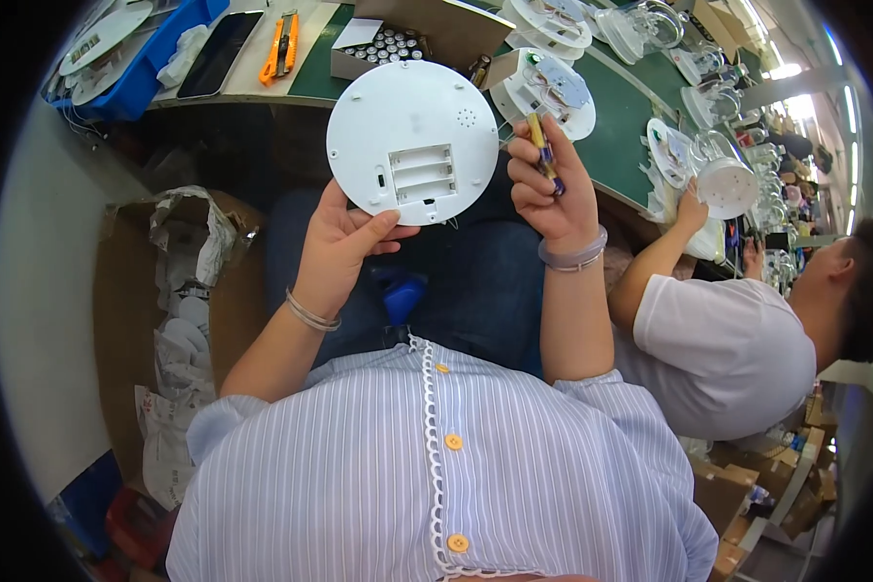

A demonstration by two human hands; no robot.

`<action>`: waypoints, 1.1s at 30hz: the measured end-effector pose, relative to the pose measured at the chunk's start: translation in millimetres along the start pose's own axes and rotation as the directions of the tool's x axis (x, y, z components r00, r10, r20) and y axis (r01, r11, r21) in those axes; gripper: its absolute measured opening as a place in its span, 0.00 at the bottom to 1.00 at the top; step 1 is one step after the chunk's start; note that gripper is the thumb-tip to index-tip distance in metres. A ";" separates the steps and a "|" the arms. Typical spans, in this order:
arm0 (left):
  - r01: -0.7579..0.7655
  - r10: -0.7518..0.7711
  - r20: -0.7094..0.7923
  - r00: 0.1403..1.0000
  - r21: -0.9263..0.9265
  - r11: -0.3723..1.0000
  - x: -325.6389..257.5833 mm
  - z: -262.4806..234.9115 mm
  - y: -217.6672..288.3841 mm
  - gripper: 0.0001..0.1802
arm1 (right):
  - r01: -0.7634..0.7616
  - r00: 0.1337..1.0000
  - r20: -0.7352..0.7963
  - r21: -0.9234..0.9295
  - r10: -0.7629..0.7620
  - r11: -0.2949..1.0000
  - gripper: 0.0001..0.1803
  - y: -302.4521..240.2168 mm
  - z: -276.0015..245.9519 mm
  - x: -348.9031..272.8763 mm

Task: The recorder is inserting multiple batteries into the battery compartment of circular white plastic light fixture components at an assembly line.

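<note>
A round white plastic base (pixel 364 136) is held up in front of me, its flat side with the battery compartment (pixel 422 173) facing me. All the slots of that compartment look bare. My left hand (pixel 359 228) grips the base by its lower left rim, thumb on the face and fingers behind. Just right of the disc, my right hand (pixel 558 184) is closed around gold-and-purple batteries (pixel 543 150), held apart from the base; I cannot tell exactly how many. Behind the base, an open box (pixel 388 44) of upright batteries stands on the green table.
An orange utility knife (pixel 280 47), a black phone (pixel 220 53) and a blue bin (pixel 170 58) of white discs lie at the left. Discs with circuit boards (pixel 558 87) sit right of the box. A co-worker (pixel 718 330) handles another unit at the right. A carton (pixel 126 281) stands lower left.
</note>
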State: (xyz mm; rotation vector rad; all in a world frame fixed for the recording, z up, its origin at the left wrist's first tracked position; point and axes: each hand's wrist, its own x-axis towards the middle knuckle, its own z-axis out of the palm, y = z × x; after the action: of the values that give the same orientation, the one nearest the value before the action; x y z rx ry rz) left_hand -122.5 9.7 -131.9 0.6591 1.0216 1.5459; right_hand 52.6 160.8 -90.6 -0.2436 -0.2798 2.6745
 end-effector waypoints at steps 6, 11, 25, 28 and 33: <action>0.028 -0.029 0.047 0.998 0.031 0.999 -4.2 11.4 -1.0 0.27 | 0.161 0.789 0.424 -0.841 -0.445 -0.517 0.10 36.7 15.2 -2.9; 0.038 -0.039 0.087 0.995 0.008 0.999 -8.6 16.8 -2.2 0.26 | 0.036 0.808 0.424 -0.728 -0.409 -0.685 0.15 41.1 24.0 -3.3; 0.089 -0.088 0.053 0.995 -0.015 0.996 -7.5 14.0 -11.4 0.27 | -0.135 0.807 -0.147 -0.989 -0.571 0.063 0.28 31.0 10.6 -14.1; 0.047 -0.048 0.073 0.996 0.015 0.999 -7.2 12.8 -17.0 0.27 | -0.138 0.838 -0.167 -0.986 -0.519 0.096 0.27 30.6 2.1 -15.0; -0.055 0.045 0.100 0.994 0.103 0.993 -8.8 8.9 -27.3 0.25 | -0.202 0.816 -0.221 -0.975 -0.534 0.094 0.24 33.9 -6.9 -15.6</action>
State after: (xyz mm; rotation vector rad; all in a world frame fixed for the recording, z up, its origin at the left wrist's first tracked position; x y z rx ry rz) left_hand -99.8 3.9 -150.7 0.8319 1.0248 1.4950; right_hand 54.2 125.1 -103.2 -1.2655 -1.8060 1.4930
